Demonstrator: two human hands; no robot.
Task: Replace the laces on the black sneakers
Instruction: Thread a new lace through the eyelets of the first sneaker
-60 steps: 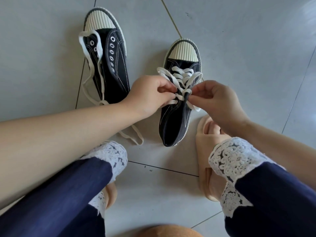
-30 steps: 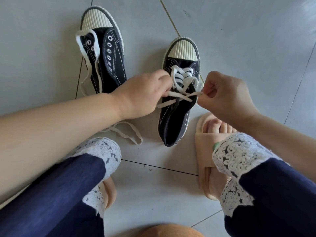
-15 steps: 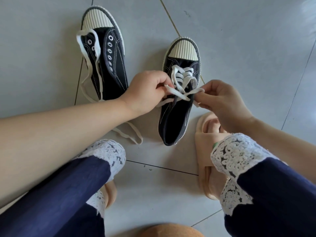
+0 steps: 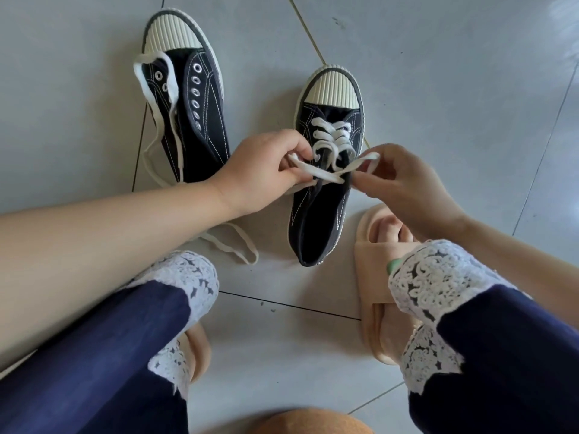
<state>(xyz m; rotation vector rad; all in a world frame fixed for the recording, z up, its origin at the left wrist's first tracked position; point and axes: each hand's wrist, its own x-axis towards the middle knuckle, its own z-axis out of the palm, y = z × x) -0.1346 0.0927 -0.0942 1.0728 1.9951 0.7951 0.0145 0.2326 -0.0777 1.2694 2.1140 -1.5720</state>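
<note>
A grey tiled floor [image 4: 438,89] with dark grout lines fills the view. Over it at the bottom are the person's legs in navy trousers [image 4: 94,355] that end in white lace cuffs [image 4: 438,277]. The feet are in beige slide sandals, the right sandal [image 4: 372,277] in plain sight and the left sandal [image 4: 200,349] mostly hidden under its cuff.

Two black canvas sneakers with ribbed cream toe caps lie on the floor ahead of the feet, toes pointing away. The unlaced sneaker [image 4: 206,120] is at the far left, its metal eyelets [image 4: 195,92] bare. A loose lace [image 4: 232,242] is draped over its tongue and side and trails along the floor toward the left knee. The laced sneaker [image 4: 316,220] lies just beside the right sandal, nearer the person, with a white lace [image 4: 332,136] threaded in crossing rows through its upper.

Both hands work above the laced sneaker's opening. The left hand [image 4: 260,170] has its fingers curled and pinches one free end of the white lace between thumb and forefinger. The right hand [image 4: 404,183] pinches the other end at its fingertips, with a short bend of lace standing above the fingers. The two ends cross each other over the tongue, between the hands.
</note>
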